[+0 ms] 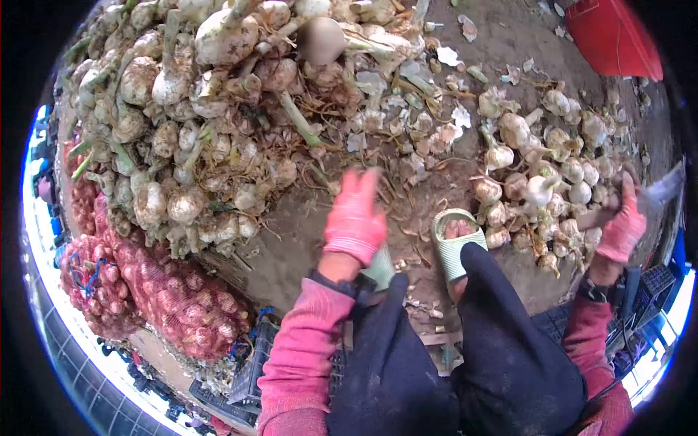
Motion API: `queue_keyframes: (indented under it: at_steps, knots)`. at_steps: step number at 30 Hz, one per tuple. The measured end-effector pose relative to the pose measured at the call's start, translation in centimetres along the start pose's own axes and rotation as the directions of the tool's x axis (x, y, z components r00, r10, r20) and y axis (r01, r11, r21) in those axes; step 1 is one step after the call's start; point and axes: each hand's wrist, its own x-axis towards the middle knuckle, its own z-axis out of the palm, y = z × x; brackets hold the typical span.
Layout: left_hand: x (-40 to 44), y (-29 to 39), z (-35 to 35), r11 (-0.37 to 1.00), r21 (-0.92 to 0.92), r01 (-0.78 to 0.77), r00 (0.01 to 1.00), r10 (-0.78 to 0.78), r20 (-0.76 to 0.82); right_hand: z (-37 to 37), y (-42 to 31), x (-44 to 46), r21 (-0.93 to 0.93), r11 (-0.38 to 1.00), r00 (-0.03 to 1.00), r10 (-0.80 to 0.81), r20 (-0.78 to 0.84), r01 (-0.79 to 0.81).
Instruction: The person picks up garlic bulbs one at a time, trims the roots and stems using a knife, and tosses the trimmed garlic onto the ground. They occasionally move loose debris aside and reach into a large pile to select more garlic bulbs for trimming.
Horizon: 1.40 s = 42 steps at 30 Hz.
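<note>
Dark trousers (pixel 509 341) are seen nearest; the left hand (pixel 355 218) is held, fingers extended, over ground (pixel 291 258); a blurred tool (pixel 663 187) is gripped by the right hand (pixel 624 225) beside garlic bulbs (pixel 539 190).

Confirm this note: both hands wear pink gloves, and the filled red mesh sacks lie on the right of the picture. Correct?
Not quite: the head view shows the filled red mesh sacks on the left of the picture. The left hand and right hand do both wear pink gloves.
</note>
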Motion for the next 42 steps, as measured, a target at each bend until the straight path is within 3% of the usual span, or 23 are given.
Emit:
queue_keyframes:
  at_steps: [2, 5, 6, 9, 13, 16, 17, 19, 22, 23, 24, 26, 27, 28, 29, 30, 32, 34, 35, 36, 38, 40, 42]
  knots:
    - [0.9, -2.9, 0.5, 0.919, 0.358, 0.167, 0.980, -0.193, 0.038, 1.1, -0.6, -1.3, -0.065, 0.997, 0.997, -0.032, -0.068, 0.028]
    - [1.4, -7.1, 1.3, 0.884, 0.445, 0.144, 0.941, -0.262, 0.215, 3.5, 0.7, -2.9, -0.198, 0.972, 0.984, 0.151, 0.099, -0.129]
    - [1.7, -6.7, 0.9, 0.884, 0.446, 0.141, 0.940, -0.261, 0.219, 4.8, 0.6, -4.0, -0.170, 0.974, 0.974, 0.177, 0.140, -0.153]
    - [2.6, -3.7, -2.2, 0.905, 0.075, 0.418, 0.893, -0.395, -0.216, 6.9, 0.4, -6.2, -0.183, 0.960, 0.936, 0.253, 0.247, -0.211]
    - [5.8, -5.1, -2.0, 0.817, 0.251, 0.520, 0.846, -0.533, -0.018, 7.8, 0.2, -7.0, -0.248, 0.918, 0.858, 0.381, 0.345, -0.308]
    - [5.6, -5.9, -1.9, 0.873, 0.072, 0.482, 0.872, -0.486, 0.063, 9.8, 0.9, -6.9, -0.380, 0.882, 0.797, 0.433, 0.422, -0.278]
    - [4.2, -7.0, -0.7, 0.925, -0.002, 0.380, 0.925, -0.380, -0.005, 11.1, 2.0, -6.5, -0.356, 0.902, 0.788, 0.399, 0.469, -0.245]
    - [0.3, -3.9, -4.2, 0.815, -0.317, 0.486, 0.873, -0.435, 0.220, 14.6, 4.1, -5.8, -0.368, 0.927, 0.794, 0.273, 0.543, -0.067]
    - [-8.9, -3.6, -10.0, 0.744, -0.257, 0.617, 0.787, -0.589, 0.185, 20.8, 9.7, -5.1, -0.358, 0.901, 0.784, 0.033, 0.620, 0.246]
    - [-12.7, -4.1, -12.0, 0.787, -0.349, 0.509, 0.846, -0.532, 0.036, 22.8, 11.3, -6.5, -0.475, 0.709, 0.761, -0.134, 0.635, 0.521]
    - [-16.3, -4.5, -14.4, 0.724, -0.386, 0.571, 0.785, -0.620, -0.003, 24.2, 12.0, -8.0, -0.552, 0.421, 0.684, -0.290, 0.670, 0.719]
    - [-23.8, -5.2, -18.8, 0.625, -0.386, 0.678, 0.635, -0.763, -0.121, 25.0, 10.3, -12.8, -0.336, 0.538, 0.437, -0.067, 0.897, 0.773]
    - [-28.9, -6.9, -20.2, 0.543, -0.357, 0.760, 0.504, -0.839, -0.204, 24.4, 11.4, -15.9, -0.188, 0.455, 0.334, -0.265, 0.905, 0.871]
    - [-31.0, -5.2, -22.0, 0.351, -0.390, 0.852, 0.315, -0.937, -0.154, 23.8, 10.2, -17.4, -0.161, 0.635, 0.183, 0.031, 0.983, 0.756]
    - [-40.2, -11.1, -21.6, 0.494, -0.185, 0.850, 0.430, -0.852, -0.298, 22.6, 9.1, -18.7, -0.255, 0.788, 0.085, 0.251, 0.964, 0.560]
    - [-39.6, -7.6, -23.1, 0.203, -0.017, 0.979, 0.199, -0.970, -0.142, 21.6, 8.0, -19.6, -0.387, 0.857, -0.064, 0.432, 0.900, 0.340]
    - [-46.2, -8.9, -22.2, 0.007, 0.118, 0.993, -0.008, -0.992, 0.122, 20.0, 4.9, -19.4, -0.532, 0.840, -0.058, 0.540, 0.840, 0.106]
    - [-51.7, -11.1, -20.6, 0.132, 0.131, 0.983, 0.103, -0.973, 0.204, 18.2, 3.3, -17.9, -0.346, 0.936, 0.143, 0.351, 0.925, -0.061]
    - [-48.9, -8.6, -21.3, 0.240, 0.257, 0.936, 0.219, -0.970, 0.108, 17.1, 2.0, -17.0, -0.264, 0.961, 0.207, 0.276, 0.939, -0.082]
    - [-49.7, -10.1, -21.2, 0.278, 0.082, 0.957, 0.270, -0.958, 0.093, 15.8, 0.6, -16.1, -0.177, 0.980, 0.275, 0.195, 0.941, -0.091]
    - [-45.8, -8.5, -23.1, 0.441, 0.130, 0.888, 0.454, -0.885, -0.100, 12.9, -4.3, -15.1, -0.207, 0.963, 0.366, 0.258, 0.894, -0.171]
    - [-41.7, -6.1, -25.9, 0.626, -0.024, 0.779, 0.617, -0.773, -0.148, 10.0, -8.2, -14.8, -0.045, 0.980, 0.445, 0.129, 0.886, -0.196]
    - [-38.4, -3.7, -28.6, 0.822, 0.087, 0.562, 0.811, -0.528, -0.252, 6.6, -13.8, -15.2, -0.071, 0.992, 0.547, 0.115, 0.829, -0.101]
